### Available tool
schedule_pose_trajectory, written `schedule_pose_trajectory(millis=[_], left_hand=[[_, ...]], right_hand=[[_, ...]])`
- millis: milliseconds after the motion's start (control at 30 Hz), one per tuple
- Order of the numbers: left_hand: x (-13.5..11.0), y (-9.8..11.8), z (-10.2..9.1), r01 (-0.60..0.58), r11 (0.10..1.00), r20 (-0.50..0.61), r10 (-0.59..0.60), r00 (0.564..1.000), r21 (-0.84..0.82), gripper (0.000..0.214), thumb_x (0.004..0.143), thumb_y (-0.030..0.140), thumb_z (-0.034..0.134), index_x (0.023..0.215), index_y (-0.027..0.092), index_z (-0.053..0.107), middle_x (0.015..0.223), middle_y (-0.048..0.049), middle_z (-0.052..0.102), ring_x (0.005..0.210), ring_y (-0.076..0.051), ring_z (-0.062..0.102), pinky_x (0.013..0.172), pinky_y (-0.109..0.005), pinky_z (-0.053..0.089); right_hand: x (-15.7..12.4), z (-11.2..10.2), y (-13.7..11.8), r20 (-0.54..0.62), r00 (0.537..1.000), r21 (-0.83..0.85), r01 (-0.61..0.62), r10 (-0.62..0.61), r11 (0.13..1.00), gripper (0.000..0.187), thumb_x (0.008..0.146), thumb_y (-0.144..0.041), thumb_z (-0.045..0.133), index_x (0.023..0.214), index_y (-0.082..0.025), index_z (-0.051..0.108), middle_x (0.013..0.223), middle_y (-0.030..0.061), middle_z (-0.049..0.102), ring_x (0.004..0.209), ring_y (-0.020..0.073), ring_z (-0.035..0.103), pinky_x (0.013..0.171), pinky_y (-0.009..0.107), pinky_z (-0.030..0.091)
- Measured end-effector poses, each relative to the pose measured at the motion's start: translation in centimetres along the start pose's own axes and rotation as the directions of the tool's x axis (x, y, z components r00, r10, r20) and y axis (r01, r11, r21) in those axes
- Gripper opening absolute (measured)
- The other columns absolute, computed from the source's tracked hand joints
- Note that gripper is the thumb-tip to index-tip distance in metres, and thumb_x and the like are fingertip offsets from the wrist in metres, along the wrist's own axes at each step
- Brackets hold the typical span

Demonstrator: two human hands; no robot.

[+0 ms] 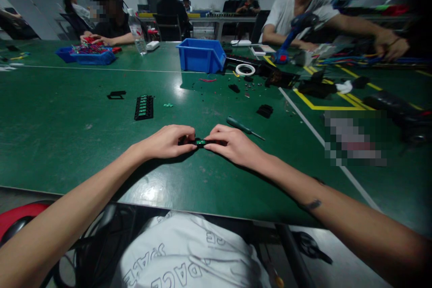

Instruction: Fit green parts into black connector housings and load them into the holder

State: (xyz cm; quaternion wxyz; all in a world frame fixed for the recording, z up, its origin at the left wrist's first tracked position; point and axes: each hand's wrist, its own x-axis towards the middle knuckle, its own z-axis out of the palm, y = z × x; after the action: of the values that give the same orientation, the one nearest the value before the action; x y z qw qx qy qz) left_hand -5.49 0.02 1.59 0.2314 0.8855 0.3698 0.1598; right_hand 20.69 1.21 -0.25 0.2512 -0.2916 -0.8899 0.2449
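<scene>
While both hands are held close together at the middle of the green bench [67,153], a small black part with a green insert [201,142] is pinched between them, low over the surface or resting on it; which of the two cannot be told. The left hand [167,141] is closed on the part's left end with thumb and fingertips. The right hand [232,144] is clamped on its right end in the same way, so that only the green middle is seen. Judged from how things lie, the work is somewhere in its middle. One piece is in hand, a black holder [144,107] filled with a row of similar green inserts is laid farther back to the left, untouched, and a single loose green insert [168,105] is seen just beside it. A green-handled screwdriver [243,127] is laid near the right hand, not touched by it. A flat black frame [116,94] and a small black block [265,110] are laid well apart on the bench, and no finished pieces can be made out with certainty. Farther back a blue bin [201,55], a roll of white tape [245,69] and a clear water bottle [137,33] are set. Other people are seated across the bench, busy with their own things.
</scene>
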Motion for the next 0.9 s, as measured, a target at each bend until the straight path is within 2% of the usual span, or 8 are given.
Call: schedule_pose_trajectory(millis=[333,633,900], left_hand=[[0.06,0.05,0.1,-0.004,1.0,0.009,0.004,1.0,0.022,0.017,0.093,0.034,0.063,0.091,0.017,0.063,0.079,0.0001,0.06,0.069,-0.013,0.052,0.063,-0.024,0.032],[0.06,-0.01,0.12,-0.063,0.993,0.019,0.061,0.998,0.101,0.017,0.096,0.034,0.059,0.089,0.019,0.056,0.081,-0.0005,0.057,0.072,-0.014,0.051,0.066,-0.025,0.034],[-0.02,0.21,0.25,-0.044,0.988,0.007,0.044,0.999,0.15,0.017,0.097,0.035,0.058,0.092,0.019,0.057,0.084,-0.0013,0.059,0.072,-0.015,0.052,0.066,-0.025,0.034]], right_hand=[[0.15,-0.1,-0.27,0.018,1.0,-0.002,-0.003,0.003,1.0,0.02,0.096,-0.028,0.069,0.11,-0.018,0.079,0.098,0.0067,0.065,0.088,0.0179,0.064,0.081,0.03,0.049],[0.26,-0.17,-0.26,0.033,0.999,-0.016,0.002,-0.002,1.0,0.019,0.096,-0.027,0.069,0.109,-0.018,0.078,0.098,0.0064,0.065,0.087,0.0178,0.063,0.081,0.03,0.049],[0.21,0.13,-0.34,0.011,0.999,0.006,-0.034,0.034,0.999,0.016,0.095,-0.025,0.07,0.106,-0.016,0.076,0.097,0.0056,0.063,0.081,0.0158,0.063,0.075,0.029,0.049]])
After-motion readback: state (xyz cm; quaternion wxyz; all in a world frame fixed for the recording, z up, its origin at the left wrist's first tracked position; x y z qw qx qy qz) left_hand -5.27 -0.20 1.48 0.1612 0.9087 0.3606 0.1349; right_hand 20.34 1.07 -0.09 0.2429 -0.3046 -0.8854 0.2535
